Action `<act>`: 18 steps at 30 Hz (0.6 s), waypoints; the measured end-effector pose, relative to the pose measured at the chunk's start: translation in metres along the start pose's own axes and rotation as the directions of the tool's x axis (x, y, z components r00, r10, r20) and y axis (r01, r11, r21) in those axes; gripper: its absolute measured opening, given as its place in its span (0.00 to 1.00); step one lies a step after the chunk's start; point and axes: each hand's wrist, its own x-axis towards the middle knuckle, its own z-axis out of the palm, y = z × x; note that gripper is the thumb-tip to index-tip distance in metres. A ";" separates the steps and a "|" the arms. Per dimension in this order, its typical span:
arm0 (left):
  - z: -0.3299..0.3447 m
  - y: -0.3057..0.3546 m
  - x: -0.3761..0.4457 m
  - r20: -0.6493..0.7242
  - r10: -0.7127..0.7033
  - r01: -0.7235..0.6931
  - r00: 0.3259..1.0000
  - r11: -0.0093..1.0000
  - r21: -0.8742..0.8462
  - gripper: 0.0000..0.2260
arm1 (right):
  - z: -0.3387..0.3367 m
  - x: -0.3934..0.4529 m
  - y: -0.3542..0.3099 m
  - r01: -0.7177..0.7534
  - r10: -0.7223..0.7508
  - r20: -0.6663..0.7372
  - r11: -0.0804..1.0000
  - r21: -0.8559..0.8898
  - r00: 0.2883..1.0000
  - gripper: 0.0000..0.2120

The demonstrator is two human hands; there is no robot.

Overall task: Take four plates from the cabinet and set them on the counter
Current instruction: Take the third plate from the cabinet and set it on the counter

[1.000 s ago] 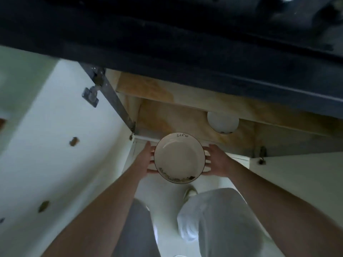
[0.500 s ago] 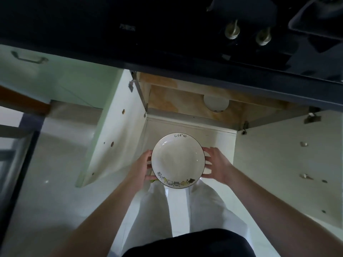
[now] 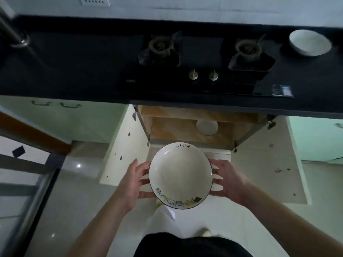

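Two hands carry one plate at lower center of the frame, w/ everything else spread above and around. Biggest item: the black counter point(image 3: 74, 71) spanning the whole upper part of the frame, w/ a two-burner gas hob point(image 3: 204, 58) sunk in its middle and two brass knobs point(image 3: 203, 75) at the hob's front edge. Below the counter, center frame, the cabinet point(image 3: 185, 130) stands w/ both doors swung wide; left door point(image 3: 126, 145) and right door point(image 3: 265, 173) show pale inner faces w/ small holes. Pale green cabinet fronts point(image 3: 74, 121) run to either side. Glossy light floor point(image 3: 83, 191) fills the lower part. Held plate point(image 3: 180, 175) is cream, dark-rimmed, "life" lettered at its far edge and a row of small cartoon figures along its near edge; it sits level in front of the cabinet opening, above the person's pale trousers. Left hand point(image 3: 132, 184) grips its left edge, fingers spread under the rim; right hand point(image 3: 227, 179) grips the right edge the same way. One white bowl-like dish point(image 3: 310, 42) rests on the counter at upper right. Another pale plate point(image 3: 207, 127) lies inside the cabinet, right of center.
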 end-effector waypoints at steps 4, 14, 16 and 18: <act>0.032 0.007 -0.045 0.025 0.052 -0.053 0.998 0.998 0.016 0.27 | -0.034 -0.050 -0.001 0.090 -0.090 0.003 0.996 -0.007 0.996 0.16; 0.111 0.011 -0.126 0.075 0.139 -0.149 0.988 0.976 0.156 0.24 | -0.105 -0.125 0.016 0.210 -0.210 -0.021 0.978 0.002 0.977 0.19; 0.114 0.013 -0.136 0.098 0.152 -0.166 0.983 0.974 0.156 0.23 | -0.109 -0.137 0.018 0.245 -0.245 -0.024 0.969 0.019 0.969 0.18; 0.117 0.018 -0.144 0.116 0.165 -0.183 0.980 0.969 0.167 0.24 | -0.108 -0.150 0.019 0.282 -0.281 -0.043 0.959 0.022 0.959 0.19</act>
